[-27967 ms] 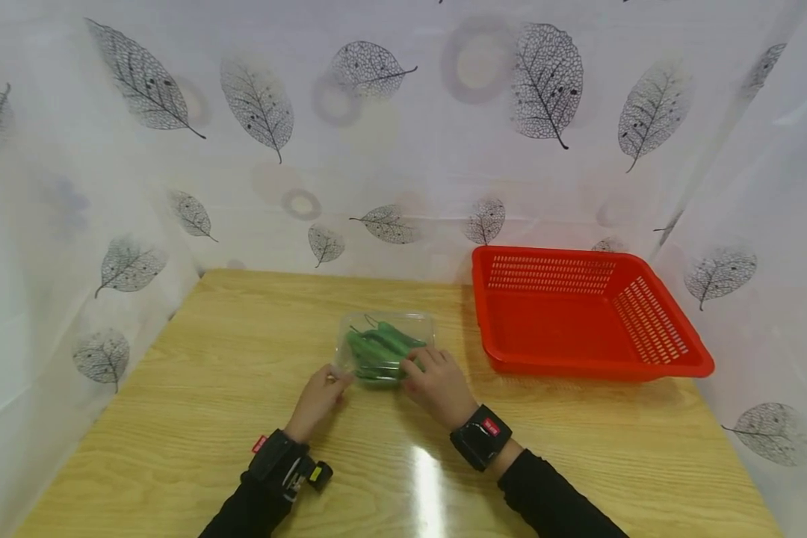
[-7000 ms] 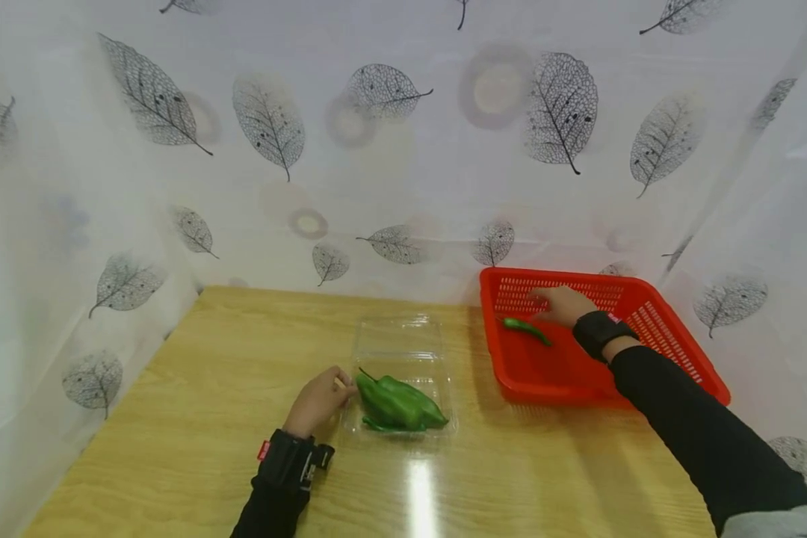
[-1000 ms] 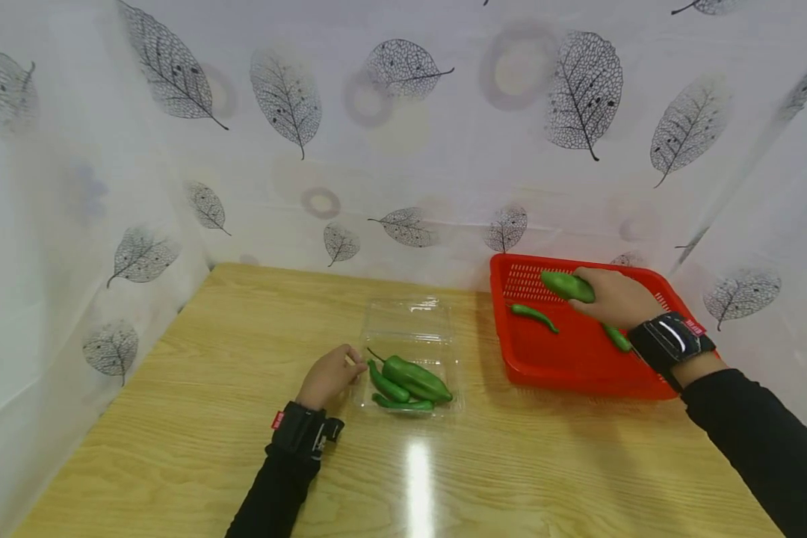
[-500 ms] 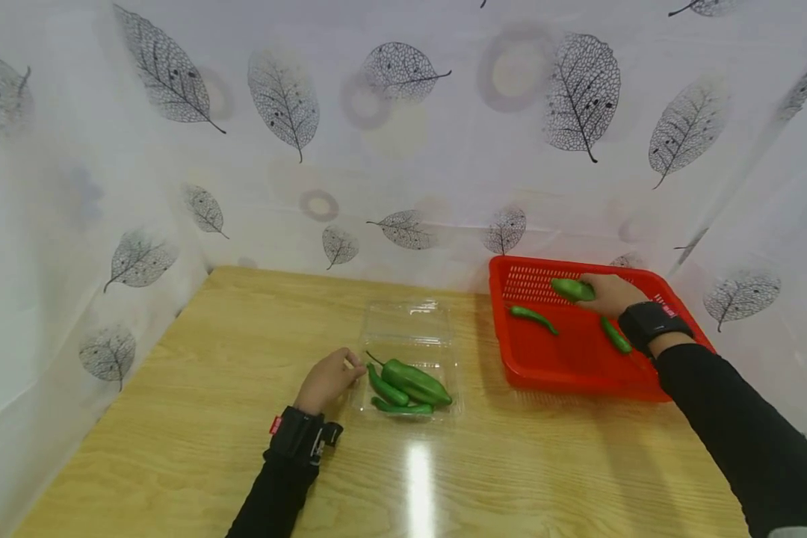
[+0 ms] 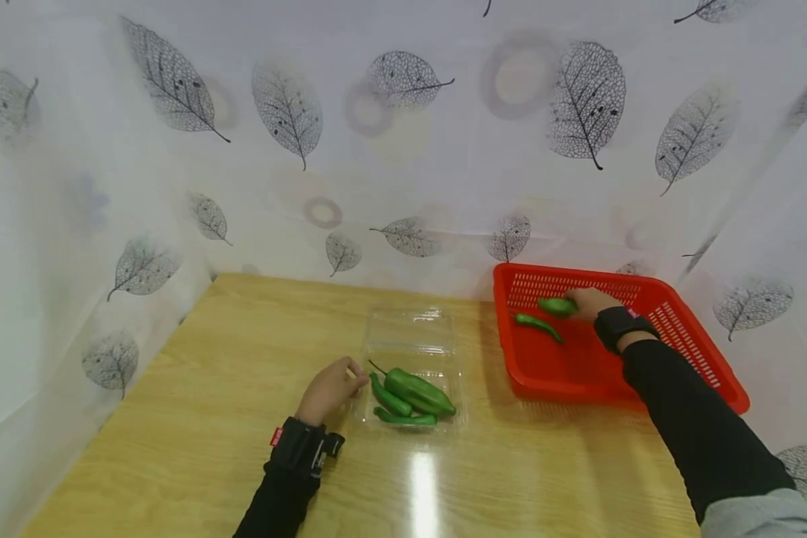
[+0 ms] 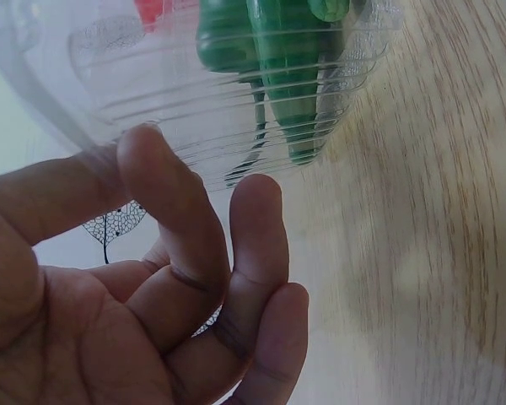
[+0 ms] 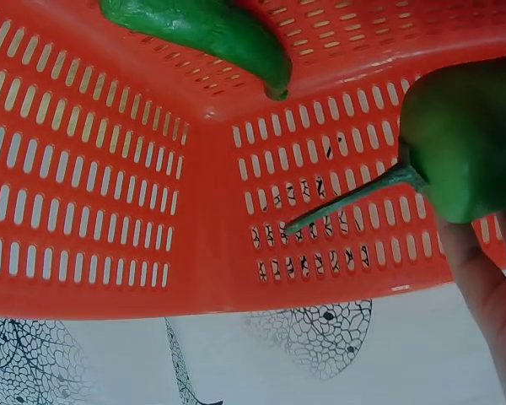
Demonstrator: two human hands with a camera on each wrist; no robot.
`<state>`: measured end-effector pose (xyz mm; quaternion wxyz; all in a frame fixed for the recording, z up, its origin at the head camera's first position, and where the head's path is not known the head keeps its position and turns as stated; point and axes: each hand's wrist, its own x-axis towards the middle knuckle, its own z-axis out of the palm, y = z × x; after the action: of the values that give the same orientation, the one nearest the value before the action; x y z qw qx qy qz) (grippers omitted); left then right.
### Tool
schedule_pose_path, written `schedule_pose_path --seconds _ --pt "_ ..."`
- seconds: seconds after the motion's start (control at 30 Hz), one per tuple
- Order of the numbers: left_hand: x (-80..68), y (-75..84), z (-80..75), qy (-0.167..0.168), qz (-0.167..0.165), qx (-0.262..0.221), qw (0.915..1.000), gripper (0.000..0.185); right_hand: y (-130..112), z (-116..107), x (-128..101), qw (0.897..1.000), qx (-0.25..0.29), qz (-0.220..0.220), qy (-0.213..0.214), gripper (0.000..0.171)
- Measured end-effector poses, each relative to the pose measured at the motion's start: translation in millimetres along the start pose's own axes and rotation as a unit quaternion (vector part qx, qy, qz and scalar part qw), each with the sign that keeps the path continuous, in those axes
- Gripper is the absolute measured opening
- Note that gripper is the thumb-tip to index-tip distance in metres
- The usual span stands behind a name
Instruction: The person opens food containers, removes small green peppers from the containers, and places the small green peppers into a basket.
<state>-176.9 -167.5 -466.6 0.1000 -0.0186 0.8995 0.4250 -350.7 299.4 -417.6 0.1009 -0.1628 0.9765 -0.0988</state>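
A clear plastic clamshell (image 5: 412, 331) lies open on the wooden table with three green peppers (image 5: 413, 392) in its near half. My left hand (image 5: 339, 382) pinches the box's left edge, and in the left wrist view my fingertips (image 6: 143, 156) press on its ribbed wall (image 6: 236, 93). My right hand (image 5: 581, 302) is low inside the red basket (image 5: 672, 329), near the back wall, and holds a fat green pepper (image 5: 557, 305). The right wrist view shows that pepper (image 7: 472, 135), stem forward, close to the basket's corner (image 7: 211, 211). A thin pepper (image 5: 538, 326) lies on the basket floor beside it.
The table (image 5: 229, 373) is walled in by leaf-printed white curtains at the back and both sides. The red basket stands at the back right, its right rim close to the curtain. My right forearm (image 5: 686, 418) covers part of the basket floor.
My right hand has sunk lower and further back into the basket with the fat pepper. A third pepper seen earlier by my wrist is now hidden by the arm. The left hand has stayed put.
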Motion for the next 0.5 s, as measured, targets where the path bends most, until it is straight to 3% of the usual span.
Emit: schedule_pose_path --seconds 0.23,0.5 --pt "-1.3 -2.6 1.4 0.000 -0.002 0.002 1.0000 0.015 5 14 6 0.999 -0.029 -0.019 -0.009 0.019" --pt "-1.3 -1.8 1.8 0.004 0.004 -0.003 1.0000 0.015 7 17 2 0.999 -0.033 -0.006 -0.018 0.033"
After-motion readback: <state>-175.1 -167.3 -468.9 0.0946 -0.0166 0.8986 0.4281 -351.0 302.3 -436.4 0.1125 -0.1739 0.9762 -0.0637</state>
